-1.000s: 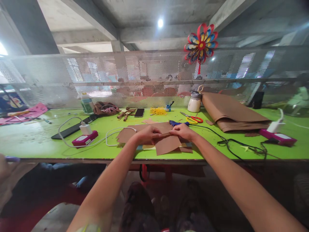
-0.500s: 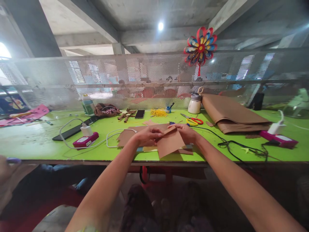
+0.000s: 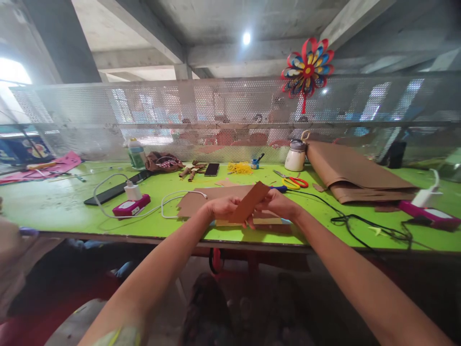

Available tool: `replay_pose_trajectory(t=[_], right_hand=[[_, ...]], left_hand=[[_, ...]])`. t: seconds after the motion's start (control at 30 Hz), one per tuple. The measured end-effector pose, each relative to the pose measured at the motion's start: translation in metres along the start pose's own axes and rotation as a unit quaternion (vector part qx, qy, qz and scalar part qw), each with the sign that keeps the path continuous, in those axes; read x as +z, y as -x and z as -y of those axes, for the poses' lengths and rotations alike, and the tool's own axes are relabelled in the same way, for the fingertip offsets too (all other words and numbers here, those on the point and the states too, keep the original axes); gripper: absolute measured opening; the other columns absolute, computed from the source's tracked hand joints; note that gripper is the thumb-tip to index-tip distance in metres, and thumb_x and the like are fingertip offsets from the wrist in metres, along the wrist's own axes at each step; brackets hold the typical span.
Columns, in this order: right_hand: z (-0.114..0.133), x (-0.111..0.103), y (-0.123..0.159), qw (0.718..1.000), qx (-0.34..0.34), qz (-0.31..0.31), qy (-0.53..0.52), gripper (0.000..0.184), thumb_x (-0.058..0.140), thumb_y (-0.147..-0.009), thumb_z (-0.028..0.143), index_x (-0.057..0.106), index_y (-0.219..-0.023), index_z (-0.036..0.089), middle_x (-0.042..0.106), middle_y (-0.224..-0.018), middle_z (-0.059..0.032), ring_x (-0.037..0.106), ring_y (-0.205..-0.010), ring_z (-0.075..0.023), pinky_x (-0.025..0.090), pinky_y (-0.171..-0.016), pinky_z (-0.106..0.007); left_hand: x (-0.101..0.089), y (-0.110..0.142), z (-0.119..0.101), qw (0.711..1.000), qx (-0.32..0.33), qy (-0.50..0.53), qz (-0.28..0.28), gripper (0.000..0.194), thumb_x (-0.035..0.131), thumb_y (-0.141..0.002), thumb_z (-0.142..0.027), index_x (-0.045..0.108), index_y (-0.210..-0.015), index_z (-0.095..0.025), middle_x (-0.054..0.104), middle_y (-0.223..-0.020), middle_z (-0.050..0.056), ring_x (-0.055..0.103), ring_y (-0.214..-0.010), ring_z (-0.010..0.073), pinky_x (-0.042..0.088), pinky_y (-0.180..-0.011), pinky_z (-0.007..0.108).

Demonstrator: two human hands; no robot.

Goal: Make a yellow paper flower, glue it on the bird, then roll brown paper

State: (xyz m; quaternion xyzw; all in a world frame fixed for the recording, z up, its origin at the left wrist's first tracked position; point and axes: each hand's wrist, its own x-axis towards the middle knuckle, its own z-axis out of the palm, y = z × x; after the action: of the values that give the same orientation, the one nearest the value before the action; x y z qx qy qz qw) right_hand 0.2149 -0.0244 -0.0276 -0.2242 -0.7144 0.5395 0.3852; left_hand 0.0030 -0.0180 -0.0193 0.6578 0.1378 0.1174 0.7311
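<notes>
Between my hands, above the front edge of the green table, a piece of brown paper is held on a slant and looks like a narrow strip from here. My left hand is closed on its left side. My right hand grips its right side, with some fingers showing below the paper. Under the hands lies a larger brown sheet, with a yellowish strip near the table edge. A blue-handled tool with a black cord lies just behind my right hand.
Scissors, a phone, yellow shreds and a white jar stand or lie farther back. Folded brown paper is at right. Purple power strips with cables lie on both sides. At far left, another person's arm shows.
The brown paper has been turned from a broad face toward me to a narrow slanted strip. Both hands have shifted around it, and the view has moved slightly.
</notes>
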Motion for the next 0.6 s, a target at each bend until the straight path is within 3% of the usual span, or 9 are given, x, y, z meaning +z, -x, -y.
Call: replay_pose_trajectory(t=[0.17, 0.3, 0.5, 0.6], right_hand=[[0.001, 0.005, -0.001, 1.0, -0.001, 0.01, -0.006, 0.03, 0.075, -0.063, 0.033, 0.066, -0.081, 0.011, 0.061, -0.069, -0.0019, 0.052, -0.062, -0.0116, 0.042, -0.06, -0.025], [0.004, 0.007, -0.001, 0.998, 0.0, 0.055, -0.009, 0.04, 0.075, -0.063, 0.036, 0.065, -0.092, 0.011, 0.062, -0.071, -0.003, 0.054, -0.065, -0.013, 0.043, -0.06, -0.025], [0.013, 0.009, 0.0, 0.996, -0.027, 0.086, 0.001, 0.024, 0.073, -0.067, 0.03, 0.066, -0.079, 0.011, 0.062, -0.072, -0.0041, 0.057, -0.071, -0.0159, 0.045, -0.067, -0.029], [0.018, 0.006, 0.001, 0.997, -0.035, 0.063, 0.013, 0.025, 0.072, -0.068, 0.031, 0.066, -0.084, 0.012, 0.064, -0.081, -0.005, 0.058, -0.078, -0.0171, 0.045, -0.075, -0.032]], left_hand=[[0.0, 0.002, 0.003, 1.0, 0.012, 0.026, 0.005, 0.032, 0.066, -0.071, -0.031, 0.062, -0.093, -0.008, 0.067, -0.08, 0.012, 0.064, -0.075, 0.023, 0.048, -0.07, 0.034], [0.001, 0.004, 0.002, 0.999, 0.015, 0.043, 0.005, 0.03, 0.066, -0.071, -0.029, 0.062, -0.093, -0.009, 0.066, -0.077, 0.011, 0.063, -0.075, 0.0226, 0.046, -0.074, 0.036], [0.005, 0.003, 0.002, 0.998, 0.001, 0.054, -0.009, 0.033, 0.068, -0.069, -0.031, 0.063, -0.094, -0.01, 0.066, -0.079, 0.01, 0.062, -0.077, 0.0221, 0.046, -0.072, 0.034], [0.005, -0.003, 0.005, 0.994, 0.01, 0.054, -0.1, 0.034, 0.07, -0.066, -0.03, 0.065, -0.093, -0.01, 0.067, -0.087, 0.012, 0.062, -0.078, 0.0205, 0.046, -0.072, 0.032]])
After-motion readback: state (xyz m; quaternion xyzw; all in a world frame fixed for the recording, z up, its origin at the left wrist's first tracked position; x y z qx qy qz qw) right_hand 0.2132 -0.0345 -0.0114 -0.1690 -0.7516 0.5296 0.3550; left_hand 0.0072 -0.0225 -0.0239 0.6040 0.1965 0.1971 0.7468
